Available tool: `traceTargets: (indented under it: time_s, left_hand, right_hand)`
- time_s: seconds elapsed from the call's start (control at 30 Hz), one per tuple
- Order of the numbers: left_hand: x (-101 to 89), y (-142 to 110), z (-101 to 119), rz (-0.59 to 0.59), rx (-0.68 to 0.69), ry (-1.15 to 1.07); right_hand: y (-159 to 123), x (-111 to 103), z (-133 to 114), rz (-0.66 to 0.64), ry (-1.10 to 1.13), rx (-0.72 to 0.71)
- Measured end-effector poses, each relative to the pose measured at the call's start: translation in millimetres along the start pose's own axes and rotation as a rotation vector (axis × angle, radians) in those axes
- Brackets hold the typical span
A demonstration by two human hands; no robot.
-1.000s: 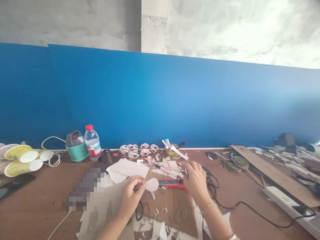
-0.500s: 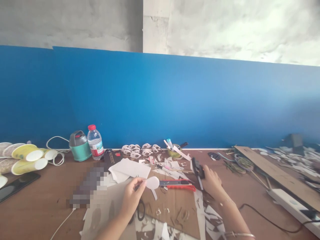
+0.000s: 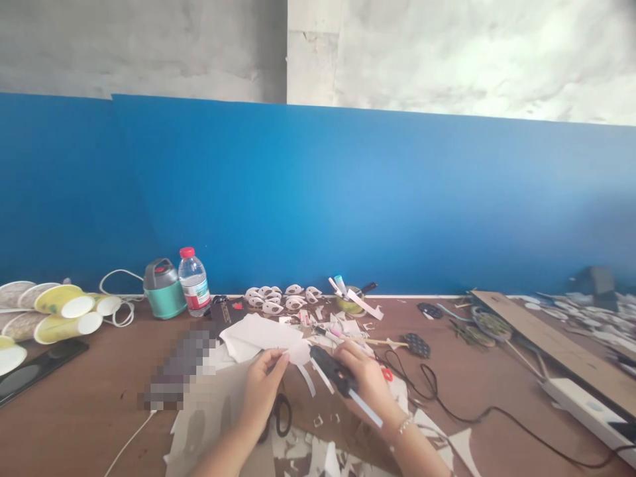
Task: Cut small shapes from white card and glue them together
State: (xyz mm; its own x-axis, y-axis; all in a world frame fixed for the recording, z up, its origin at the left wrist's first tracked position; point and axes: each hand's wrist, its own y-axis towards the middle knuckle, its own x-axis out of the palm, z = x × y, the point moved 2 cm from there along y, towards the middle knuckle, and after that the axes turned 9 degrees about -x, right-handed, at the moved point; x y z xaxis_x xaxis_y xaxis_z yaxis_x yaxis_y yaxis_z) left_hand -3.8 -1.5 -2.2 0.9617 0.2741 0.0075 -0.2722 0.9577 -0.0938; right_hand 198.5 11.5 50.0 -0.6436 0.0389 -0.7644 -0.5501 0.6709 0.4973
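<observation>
Between thumb and fingers, my left hand [image 3: 262,383] pinches a round white paper piece [image 3: 299,354], from which a narrow white strip [image 3: 307,380] hangs. My right hand [image 3: 371,379] is closed around a black hot glue gun [image 3: 328,366], a pale glue stick [image 3: 366,407] jutting from its rear. The gun's tip is close to the right edge of the round piece; whether they touch I cannot tell. Below both hands lies brown cardboard [image 3: 304,411], with black scissors handles [image 3: 283,416] by my left wrist. A red bit of the box cutter [image 3: 387,375] shows behind my right hand.
Several white cut-out shapes [image 3: 272,307] sit near the blue partition [image 3: 318,199]. Paper scraps surround the cardboard. A black cable [image 3: 477,419] runs toward a white power strip [image 3: 581,414]. A water bottle [image 3: 195,285] and paper cups [image 3: 69,302] stand or lie left.
My right hand has brought the glue gun from the right side leftward and nearer, to the round paper piece. A dark patterned pad and the cable now show where it was. My left hand barely moved.
</observation>
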Motion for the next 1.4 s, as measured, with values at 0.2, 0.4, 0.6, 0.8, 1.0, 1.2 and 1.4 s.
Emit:
traceTargets:
  time_s: [0.2, 0.4, 0.6, 0.8, 1.0, 1.2, 1.4]
  left_hand:
    - [1.4, -2, 3, -0.012, -0.029, -0.023]
    - [1.3, -2, 2, -0.016, -0.024, -0.036]
    - [0.8, -2, 2, -0.016, 0.0, -0.025]
    - [1.7, -4, 4, -0.015, -0.008, -0.018]
    - [1.8, -4, 5, -0.005, -0.012, -0.014]
    - [2.0, -5, 7, 0.018, -0.005, 0.0]
    - [1.6, -5, 5, -0.002, -0.024, 0.016]
  right_hand:
    - [-2, 11, 1, -0.026, -0.023, 0.033]
    - [-2, 13, 1, -0.04, -0.034, 0.037]
    - [0, 14, 0, -0.054, -0.061, 0.055]
    - [-2, 17, 4, -0.052, -0.105, 0.048]
    - [-2, 19, 5, -0.049, -0.118, 0.045]
    - [-3, 21, 6, -0.033, -0.146, 0.057]
    - [-3, 19, 6, -0.036, -0.15, 0.056]
